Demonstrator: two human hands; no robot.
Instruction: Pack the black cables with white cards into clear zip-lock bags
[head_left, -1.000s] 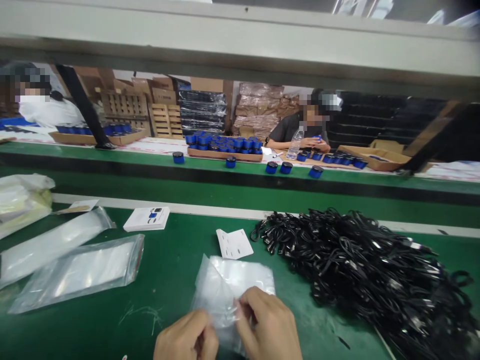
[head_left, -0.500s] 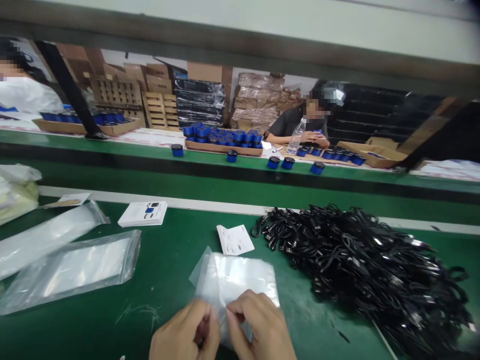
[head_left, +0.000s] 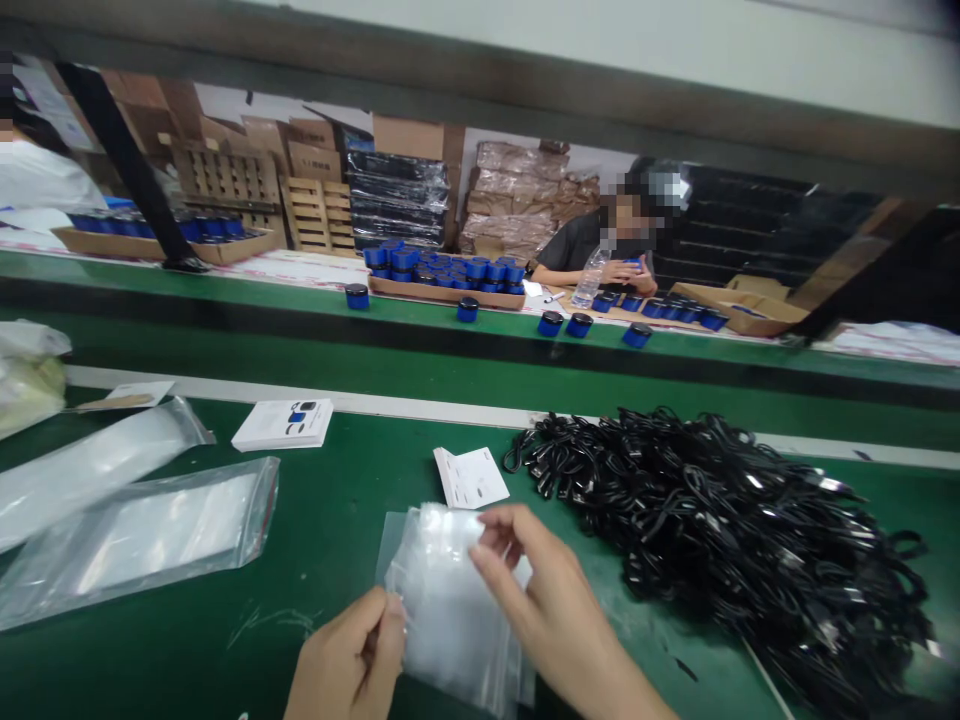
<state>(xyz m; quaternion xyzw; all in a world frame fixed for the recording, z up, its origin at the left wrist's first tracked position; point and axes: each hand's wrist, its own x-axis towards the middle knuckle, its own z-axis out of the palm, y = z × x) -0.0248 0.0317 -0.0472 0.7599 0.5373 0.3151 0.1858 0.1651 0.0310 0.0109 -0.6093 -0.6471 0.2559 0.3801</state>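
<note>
Clear plastic bags (head_left: 457, 610) lie in a loose stack on the green table at the bottom centre. My left hand (head_left: 352, 650) pinches the left edge of a bag between thumb and fingers. Over the upper right part of the stack, my right hand (head_left: 536, 590) has its thumb and fingers apart, with nothing seen between them. A folded white leaflet (head_left: 476, 478) sits just beyond the bags. To the right spreads a big heap of black cables (head_left: 720, 540).
Two long packs of clear bags (head_left: 150, 530) and a stack of printed cards (head_left: 283, 424) lie at left. Behind, a green conveyor (head_left: 420, 365) runs across, with several blue jars (head_left: 467, 310) on its far ledge. A person (head_left: 592, 250) sits beyond, near a bottle (head_left: 590, 278).
My hands have moved apart. The right hand has opened and gone up over the bags; the left has shifted slightly left, still pinching. The bags' top edge has changed shape.
</note>
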